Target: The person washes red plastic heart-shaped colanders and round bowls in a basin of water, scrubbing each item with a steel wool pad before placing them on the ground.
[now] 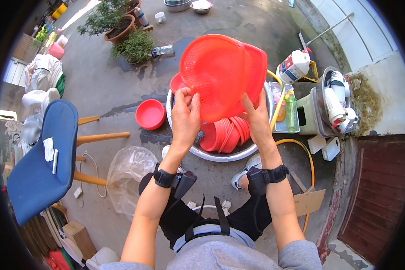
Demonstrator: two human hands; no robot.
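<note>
A red perforated plastic basket (213, 67) is held up over a large metal basin (225, 158), its holed inside facing me. Behind its right side shows a second red basket (258, 67), overlapping the first. My left hand (186, 114) grips the lower left rim, thumb on the near side. On the right, my right hand (257, 119) pinches the lower edge of the second basket with its thumb up; some of its fingers are hidden. Below, several stacked red baskets (222, 135) lie tilted in the basin.
A red bowl (150, 114) sits on the ground left of the basin. A yellow hose (278, 105) runs along its right side, near a tray with a green bottle (291, 112). A blue chair (45, 157) and a clear plastic bag (130, 175) stand at left.
</note>
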